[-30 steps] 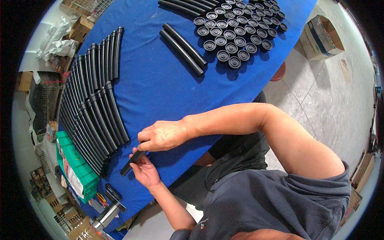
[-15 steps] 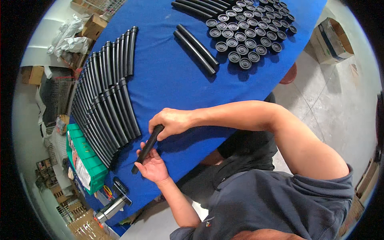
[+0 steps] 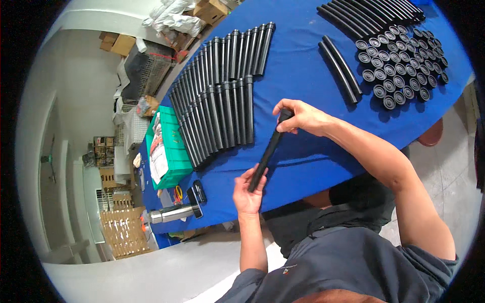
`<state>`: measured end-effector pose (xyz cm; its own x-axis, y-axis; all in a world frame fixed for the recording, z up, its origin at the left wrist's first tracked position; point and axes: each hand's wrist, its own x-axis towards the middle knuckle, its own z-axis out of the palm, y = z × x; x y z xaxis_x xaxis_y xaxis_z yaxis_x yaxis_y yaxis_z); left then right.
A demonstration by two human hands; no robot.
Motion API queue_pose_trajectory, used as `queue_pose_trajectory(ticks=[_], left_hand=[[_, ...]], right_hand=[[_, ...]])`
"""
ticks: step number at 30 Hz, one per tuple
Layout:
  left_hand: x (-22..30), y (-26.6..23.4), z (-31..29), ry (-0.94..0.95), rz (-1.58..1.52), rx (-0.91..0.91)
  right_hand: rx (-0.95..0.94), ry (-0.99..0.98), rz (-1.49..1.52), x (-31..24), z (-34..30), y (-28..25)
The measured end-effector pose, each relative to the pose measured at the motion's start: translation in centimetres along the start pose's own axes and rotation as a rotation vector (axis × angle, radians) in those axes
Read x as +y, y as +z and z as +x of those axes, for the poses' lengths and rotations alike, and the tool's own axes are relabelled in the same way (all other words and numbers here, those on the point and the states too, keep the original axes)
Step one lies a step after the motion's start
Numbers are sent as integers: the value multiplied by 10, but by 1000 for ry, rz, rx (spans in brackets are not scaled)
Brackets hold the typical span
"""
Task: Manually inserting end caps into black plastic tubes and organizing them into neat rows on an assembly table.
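While the left hand (image 3: 248,191) grips the black tube's (image 3: 268,153) bottom end, right hand (image 3: 302,117) fingers pinch its top cap.

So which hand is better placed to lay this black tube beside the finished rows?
Probably the left hand: it grips the lower end of the black tube, on the side nearer the rows of tubes. The right hand only pinches the top end.

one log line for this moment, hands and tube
left hand: holds black tube lower end | right hand: grips top end | over blue table
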<state>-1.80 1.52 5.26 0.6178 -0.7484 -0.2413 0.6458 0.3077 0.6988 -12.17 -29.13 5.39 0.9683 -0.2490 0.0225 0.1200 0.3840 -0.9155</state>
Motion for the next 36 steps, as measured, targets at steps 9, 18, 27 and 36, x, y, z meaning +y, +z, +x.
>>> queue_pose_trajectory(ticks=[9, 18, 27, 36], left_hand=[[-6, 54, 14, -258, 465, -104], [-25, 84, 24, -47, 952, -23], [-18, 91, 43, -94, 942, -41], [13, 121, 100, 80, 1076, 29]], right_hand=[[-199, 74, 56, -10, 4, 2], [-77, 18, -5, -9, 1, 2], [-88, -56, 109, -13, 8, -13], [135, -88, 178, -11, 7, -17]])
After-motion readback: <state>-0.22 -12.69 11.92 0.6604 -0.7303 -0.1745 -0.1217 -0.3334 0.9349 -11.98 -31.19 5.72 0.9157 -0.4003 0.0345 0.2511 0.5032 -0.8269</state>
